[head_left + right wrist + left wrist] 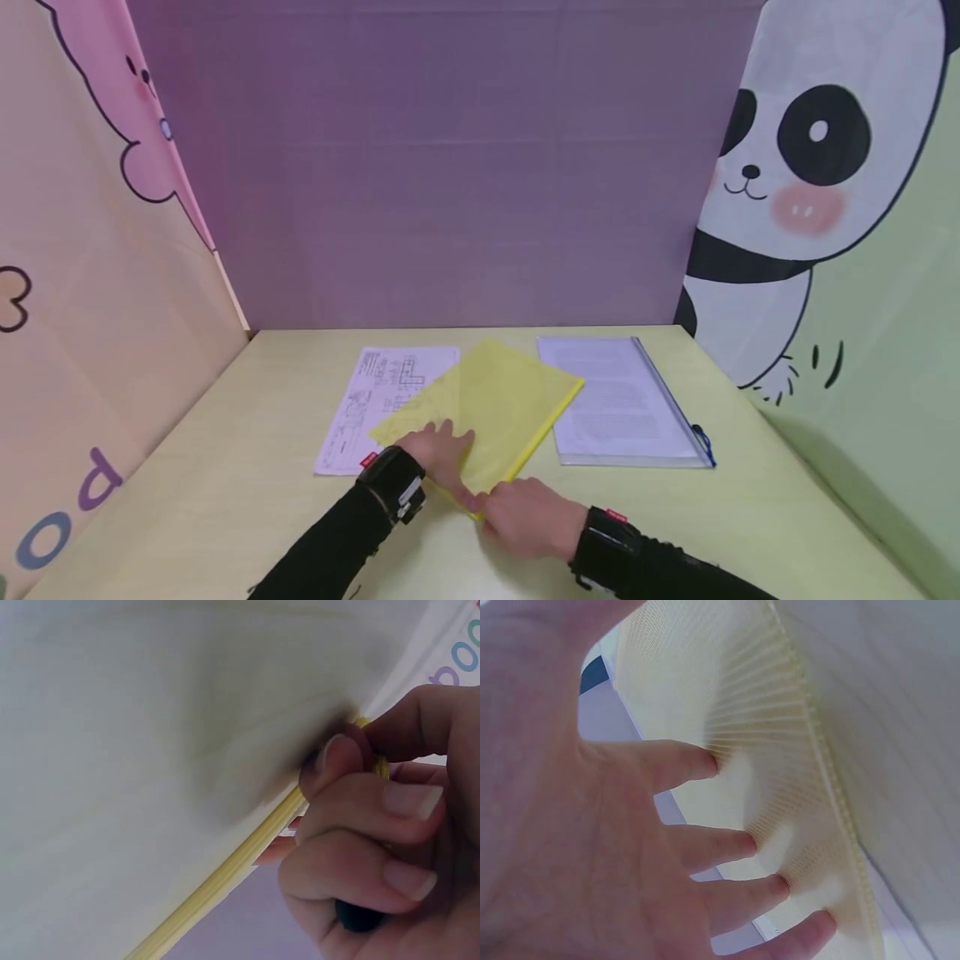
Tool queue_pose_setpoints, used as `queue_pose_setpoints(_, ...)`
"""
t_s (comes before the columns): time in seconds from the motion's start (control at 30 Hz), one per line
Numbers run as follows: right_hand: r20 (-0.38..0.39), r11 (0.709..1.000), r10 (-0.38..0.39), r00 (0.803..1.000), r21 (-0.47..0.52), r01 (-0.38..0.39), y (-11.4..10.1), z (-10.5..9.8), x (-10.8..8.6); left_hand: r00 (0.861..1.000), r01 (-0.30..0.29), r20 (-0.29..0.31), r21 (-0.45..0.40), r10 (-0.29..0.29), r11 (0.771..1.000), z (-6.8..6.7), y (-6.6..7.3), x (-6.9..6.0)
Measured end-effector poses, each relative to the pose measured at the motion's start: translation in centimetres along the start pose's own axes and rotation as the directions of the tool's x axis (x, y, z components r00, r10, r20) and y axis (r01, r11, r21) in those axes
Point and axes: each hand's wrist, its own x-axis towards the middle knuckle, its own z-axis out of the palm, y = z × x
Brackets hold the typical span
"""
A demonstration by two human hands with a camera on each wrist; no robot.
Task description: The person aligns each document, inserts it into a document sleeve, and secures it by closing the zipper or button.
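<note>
A pale yellow zip document pouch lies turned at an angle on the table, its bright yellow zipper along the right-hand edge. My left hand rests on the pouch's near-left part with fingers spread, its thumb reaching toward the near corner. In the left wrist view its fingertips press the fine-ribbed sheet. With fingers curled, my right hand pinches the pouch at the near end of the zipper. A small dark round thing shows beneath those fingers; its kind is unclear.
A printed sheet with drawings lies at left, partly under the pouch. To the right is a clear folder of printed paper with a dark edge strip and blue cord. A purple panel stands behind the table.
</note>
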Motion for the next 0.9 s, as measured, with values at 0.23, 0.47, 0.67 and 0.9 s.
queue_pose_setpoints(0.23,0.016,1.000,0.027,1.000,-0.001,-0.027,0.2,-0.3,0.2,1.000,0.007,-0.020,-0.002,-0.007,1.000,0.1,0.0,0.0)
queue_pose_setpoints(0.47,0.012,0.999,0.041,0.999,-0.015,-0.041,0.7,-0.3,0.2,1.000,-0.011,-0.016,0.003,0.011,1.000,0.3,0.0,0.1)
queue_pose_setpoints(0.67,0.042,0.998,0.055,0.998,0.036,-0.057,0.9,-0.7,0.1,1.000,-0.012,-0.015,0.001,0.012,1.000,0.3,0.0,0.3)
queue_pose_setpoints(0.9,0.059,0.992,0.100,0.993,0.065,-0.104,1.2,-1.3,0.0,1.000,-0.011,-0.013,-0.008,0.011,1.000,0.1,0.0,0.3)
